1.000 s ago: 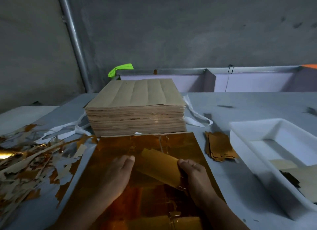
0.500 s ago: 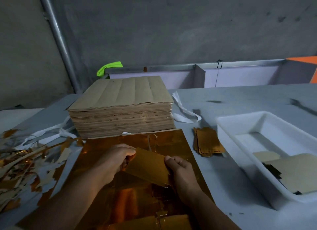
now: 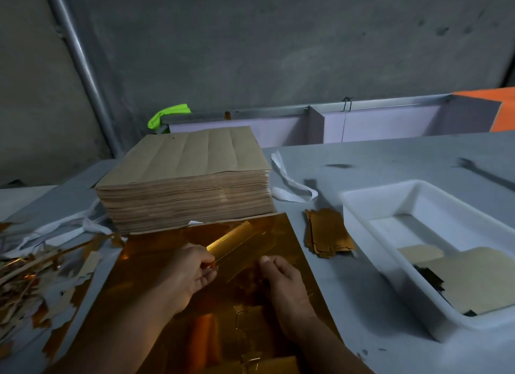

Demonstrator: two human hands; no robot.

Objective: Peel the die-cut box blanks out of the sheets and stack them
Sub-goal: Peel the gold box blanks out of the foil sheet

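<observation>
A shiny gold die-cut sheet [image 3: 156, 265] lies flat on the table in front of me. My left hand [image 3: 186, 273] and my right hand [image 3: 281, 276] both pinch a gold box blanks piece [image 3: 237, 244], a single blank lifted above the sheet, left hand at its near-left end, right hand at its right edge. A small stack of peeled gold blanks [image 3: 327, 235] sits to the right of the sheet. Behind the sheet stands a thick pile of brown-backed sheets [image 3: 184, 178].
A white plastic tray [image 3: 370, 203] at the right holds brown card pieces. Gold and brown offcut scraps [image 3: 30, 279] litter the left side. White strapping strips [image 3: 289, 184] lie beside the pile. A grey wall and a metal pipe [image 3: 80, 67] stand behind.
The blank has been lifted and turned, now angled up toward the pile. My left hand went from resting flat on the sheet to pinching the blank's end; the view shifted slightly.
</observation>
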